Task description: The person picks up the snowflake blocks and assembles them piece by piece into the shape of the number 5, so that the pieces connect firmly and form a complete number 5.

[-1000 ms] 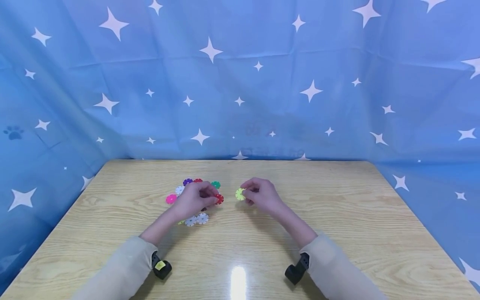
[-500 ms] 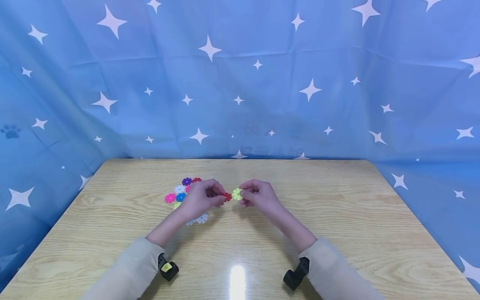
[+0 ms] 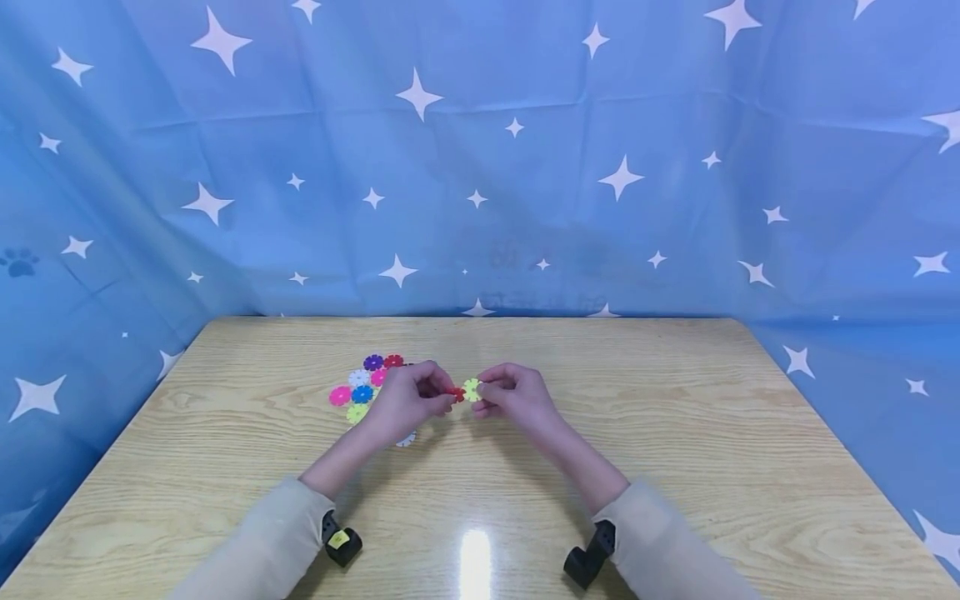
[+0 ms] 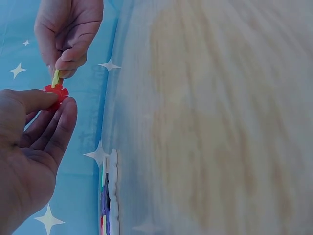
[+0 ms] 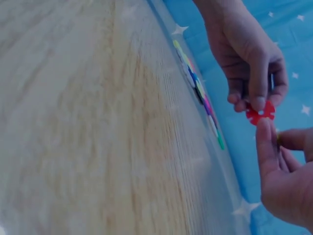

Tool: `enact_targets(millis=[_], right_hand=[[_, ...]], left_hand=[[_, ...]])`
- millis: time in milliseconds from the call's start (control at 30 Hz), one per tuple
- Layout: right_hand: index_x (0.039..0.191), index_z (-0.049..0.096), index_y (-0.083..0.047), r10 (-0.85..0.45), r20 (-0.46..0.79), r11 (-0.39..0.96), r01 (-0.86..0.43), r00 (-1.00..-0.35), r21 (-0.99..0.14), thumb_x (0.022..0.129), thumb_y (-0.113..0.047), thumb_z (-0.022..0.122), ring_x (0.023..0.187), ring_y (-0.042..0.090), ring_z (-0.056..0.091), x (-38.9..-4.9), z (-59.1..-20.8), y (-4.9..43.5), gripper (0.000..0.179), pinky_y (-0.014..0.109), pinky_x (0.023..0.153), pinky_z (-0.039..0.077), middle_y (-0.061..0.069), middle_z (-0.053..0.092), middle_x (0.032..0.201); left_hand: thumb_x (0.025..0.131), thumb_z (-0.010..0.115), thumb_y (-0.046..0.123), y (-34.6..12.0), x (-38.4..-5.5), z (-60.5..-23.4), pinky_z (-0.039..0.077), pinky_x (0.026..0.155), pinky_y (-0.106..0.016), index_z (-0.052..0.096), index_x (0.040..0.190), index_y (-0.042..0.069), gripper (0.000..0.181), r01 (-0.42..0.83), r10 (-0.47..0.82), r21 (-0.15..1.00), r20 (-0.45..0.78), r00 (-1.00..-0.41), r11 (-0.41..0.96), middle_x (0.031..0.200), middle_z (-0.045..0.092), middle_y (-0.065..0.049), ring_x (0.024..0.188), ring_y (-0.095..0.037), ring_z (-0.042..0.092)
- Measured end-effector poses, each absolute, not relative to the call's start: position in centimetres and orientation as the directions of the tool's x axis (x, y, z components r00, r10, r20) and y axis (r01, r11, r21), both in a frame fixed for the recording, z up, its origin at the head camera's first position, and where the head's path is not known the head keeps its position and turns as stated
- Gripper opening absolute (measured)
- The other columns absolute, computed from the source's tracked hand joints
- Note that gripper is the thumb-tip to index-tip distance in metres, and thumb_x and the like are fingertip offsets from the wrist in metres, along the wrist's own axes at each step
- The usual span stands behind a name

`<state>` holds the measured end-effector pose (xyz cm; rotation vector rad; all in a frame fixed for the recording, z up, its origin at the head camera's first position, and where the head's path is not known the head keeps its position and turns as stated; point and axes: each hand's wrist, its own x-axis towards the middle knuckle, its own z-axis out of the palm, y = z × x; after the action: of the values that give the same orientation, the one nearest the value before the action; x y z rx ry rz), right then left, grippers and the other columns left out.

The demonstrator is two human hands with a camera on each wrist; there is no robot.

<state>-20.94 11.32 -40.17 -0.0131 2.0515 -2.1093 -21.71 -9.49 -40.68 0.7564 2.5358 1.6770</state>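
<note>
My left hand (image 3: 408, 402) pinches a red notched disc (image 5: 260, 113) between thumb and fingers. In my right hand (image 3: 519, 394) a yellow-green notched disc (image 3: 472, 389) is pinched by its edge. Both discs are held above the table, edge to edge and touching. In the left wrist view the yellow disc (image 4: 56, 78) stands edge-on, crosswise to the red one's rim. How deep their notches sit in each other cannot be made out. Beneath and left of my left hand lies a loose group of flat discs, with a blue disc (image 3: 362, 394) among them; my hand hides some.
The group on the wooden table (image 3: 675, 433) also has a pink disc (image 3: 340, 396), a purple disc (image 3: 373, 362) and a white disc (image 3: 406, 439). A blue star-patterned curtain (image 3: 480, 167) hangs behind the table's far edge.
My left hand has moved right with the red disc, away from the group. The yellow-green disc has shifted slightly left, and the two discs, apart before, now meet.
</note>
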Motion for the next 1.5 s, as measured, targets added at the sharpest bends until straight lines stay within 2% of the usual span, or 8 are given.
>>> enact_targets(millis=[167, 500, 800, 1067, 1500], right_hand=[[0.11, 0.063, 0.009, -0.108, -0.139, -0.047, 0.145, -0.984, -0.988, 0.096, 0.006, 0.065, 0.074, 0.023, 0.073, -20.66, -40.03, 11.05, 0.014, 0.039, 0.078, 0.062, 0.02, 0.066, 0.095], [0.107, 0.061, 0.011, -0.1, -0.153, -0.093, 0.162, -0.983, -0.982, 0.095, 0.009, 0.063, 0.073, 0.023, 0.075, -20.5, -40.21, 10.71, 0.012, 0.044, 0.08, 0.062, 0.019, 0.067, 0.091], [0.107, 0.06, 0.012, -0.095, -0.18, -0.131, 0.191, -0.979, -0.973, 0.095, 0.011, 0.063, 0.072, 0.024, 0.074, -20.62, -40.38, 10.44, 0.012, 0.037, 0.075, 0.063, 0.021, 0.067, 0.092], [0.109, 0.059, 0.012, -0.095, -0.19, -0.146, 0.203, -0.977, -0.968, 0.095, 0.01, 0.063, 0.073, 0.022, 0.074, -20.44, -40.19, 10.47, 0.014, 0.037, 0.076, 0.062, 0.02, 0.067, 0.091], [0.117, 0.059, 0.01, -0.123, -0.187, -0.112, 0.201, -0.975, -0.973, 0.099, 0.005, 0.061, 0.079, 0.022, 0.073, -20.6, -40.05, 11.07, 0.019, 0.035, 0.079, 0.062, 0.021, 0.065, 0.099]], left_hand=[[0.089, 0.074, -0.006, -9.39, -21.64, -40.64, 0.06, 0.066, -0.028, 0.07, 0.093, 0.003, 0.011, 0.41, 0.378, 0.85, 0.279, -0.883, 0.33, 0.083, 0.072, -0.004, 0.069, -0.015, 0.068], [0.086, 0.077, -0.007, -9.32, -21.52, -40.4, 0.059, 0.063, -0.028, 0.075, 0.086, 0.005, 0.012, 0.458, 0.373, 0.811, 0.324, -0.869, 0.364, 0.079, 0.069, 0.0, 0.066, -0.012, 0.067], [0.086, 0.077, -0.009, -9.25, -21.52, -40.38, 0.059, 0.064, -0.027, 0.076, 0.086, 0.003, 0.011, 0.456, 0.378, 0.816, 0.32, -0.868, 0.356, 0.079, 0.07, -0.002, 0.066, -0.013, 0.067], [0.085, 0.079, -0.006, -9.12, -21.51, -40.27, 0.06, 0.064, -0.028, 0.078, 0.085, 0.006, 0.012, 0.437, 0.345, 0.817, 0.315, -0.884, 0.376, 0.077, 0.069, 0.001, 0.064, -0.012, 0.067], [0.091, 0.075, -0.004, -9.35, -21.76, -40.53, 0.062, 0.069, -0.03, 0.078, 0.097, 0.002, 0.009, 0.38, 0.336, 0.881, 0.28, -0.899, 0.281, 0.087, 0.074, -0.006, 0.074, -0.018, 0.072]])
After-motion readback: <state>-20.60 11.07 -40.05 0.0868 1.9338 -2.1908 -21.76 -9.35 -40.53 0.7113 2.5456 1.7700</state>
